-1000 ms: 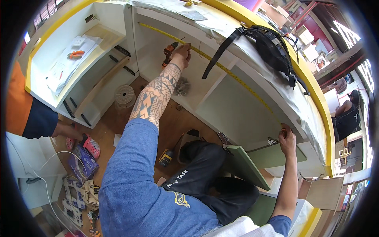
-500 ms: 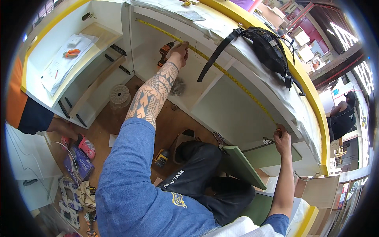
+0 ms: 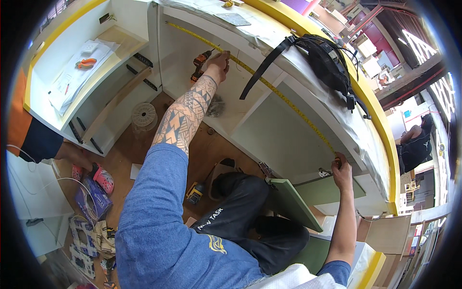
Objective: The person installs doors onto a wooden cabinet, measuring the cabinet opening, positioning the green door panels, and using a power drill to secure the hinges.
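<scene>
stretching a yellow tape measure (image 3: 269,86) along the underside of the white counter (image 3: 308,72), you pin its far end with your left hand (image 3: 219,62), fingers closed against the cabinet face beside an orange drill (image 3: 198,65). your right hand (image 3: 340,168) pinches the tape's near end at the counter edge, above an open green cabinet door (image 3: 293,202). a black bag (image 3: 327,58) lies on the countertop. a wire spool (image 3: 143,114) stands on the wooden floor (image 3: 144,149), and another person's hand (image 3: 72,154) rests at the left.
</scene>
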Demonstrator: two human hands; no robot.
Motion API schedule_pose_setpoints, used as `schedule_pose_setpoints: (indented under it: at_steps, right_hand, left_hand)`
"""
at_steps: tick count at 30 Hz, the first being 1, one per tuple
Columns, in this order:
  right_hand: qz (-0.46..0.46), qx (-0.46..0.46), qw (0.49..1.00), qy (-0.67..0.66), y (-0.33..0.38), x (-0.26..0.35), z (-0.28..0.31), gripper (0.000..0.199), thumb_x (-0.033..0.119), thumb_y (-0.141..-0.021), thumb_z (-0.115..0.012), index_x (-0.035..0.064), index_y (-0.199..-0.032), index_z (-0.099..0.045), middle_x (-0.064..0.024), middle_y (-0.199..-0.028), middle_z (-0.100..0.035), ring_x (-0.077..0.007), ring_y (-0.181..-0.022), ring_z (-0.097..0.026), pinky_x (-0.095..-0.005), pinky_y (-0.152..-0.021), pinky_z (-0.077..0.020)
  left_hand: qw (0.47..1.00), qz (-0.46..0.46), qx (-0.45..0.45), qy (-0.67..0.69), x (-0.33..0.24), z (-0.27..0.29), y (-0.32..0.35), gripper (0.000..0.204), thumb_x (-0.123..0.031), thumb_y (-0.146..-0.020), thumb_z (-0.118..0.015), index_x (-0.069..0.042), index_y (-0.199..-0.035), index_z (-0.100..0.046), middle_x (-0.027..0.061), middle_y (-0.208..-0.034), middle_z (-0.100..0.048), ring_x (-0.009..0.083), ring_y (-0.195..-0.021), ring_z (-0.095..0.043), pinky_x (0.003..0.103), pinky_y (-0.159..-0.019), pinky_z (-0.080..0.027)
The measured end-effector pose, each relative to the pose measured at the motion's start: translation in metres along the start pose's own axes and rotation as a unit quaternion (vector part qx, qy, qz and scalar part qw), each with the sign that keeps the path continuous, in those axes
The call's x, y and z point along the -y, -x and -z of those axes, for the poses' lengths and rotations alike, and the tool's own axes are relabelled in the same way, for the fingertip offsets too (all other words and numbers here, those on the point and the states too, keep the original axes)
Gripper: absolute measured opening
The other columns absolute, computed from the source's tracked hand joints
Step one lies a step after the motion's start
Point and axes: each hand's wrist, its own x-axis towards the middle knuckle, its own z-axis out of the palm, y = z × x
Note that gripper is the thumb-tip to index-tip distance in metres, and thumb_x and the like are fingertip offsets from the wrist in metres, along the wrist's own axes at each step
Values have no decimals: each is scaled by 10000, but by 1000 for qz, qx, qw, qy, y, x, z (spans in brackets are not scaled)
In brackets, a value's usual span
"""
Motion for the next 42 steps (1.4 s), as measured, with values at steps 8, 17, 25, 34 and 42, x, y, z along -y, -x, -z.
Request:
schedule_pose_setpoints:
  at_steps: [8,17,25,34,42]
  right_hand:
    - [-9,3,1000,-10,-1,1,0,404,150,-941,-636,53,-1333,-646,-207,-993,-723,-322,-883,-719,-406,-839,-567]
    - [-5,5,1000,-12,1,1,2,415,152,-940,-644,62,-1345,-633,-210,-1017,-721,-330,-905,-720,-415,-852,-568]
    - [10,1,999,-30,11,10,6,459,128,-899,-615,66,-1354,-626,-199,-990,-713,-330,-857,-690,-415,-849,-562]
    - [44,29,998,-21,25,60,24,421,116,-879,-622,51,-1294,-655,-190,-1056,-707,-351,-1003,-677,-430,-939,-546]
    - [114,98,988,24,46,113,37,378,113,-865,-649,77,-1240,-675,-168,-1060,-681,-365,-1073,-640,-456,-985,-530]
  left_hand:
    - [1000,3,0,11,1,1,-2,68,-234,-1039,-727,-182,-1049,-685,-62,-889,-657,78,-769,-591,253,-693,-518]
    - [1000,-5,16,5,-1,4,-3,58,-237,-1038,-726,-190,-1031,-693,-70,-887,-658,65,-773,-591,247,-685,-503]
    - [1000,5,-13,-4,4,4,6,59,-230,-1038,-718,-200,-991,-700,-73,-853,-648,65,-746,-577,256,-674,-494]
    - [991,91,9,98,46,78,54,102,-257,-1062,-676,-177,-1012,-717,-67,-800,-651,64,-638,-567,226,-504,-432]
    - [978,119,167,23,92,123,214,70,-248,-1054,-695,-179,-1042,-694,-85,-883,-659,45,-772,-596,271,-709,-495]
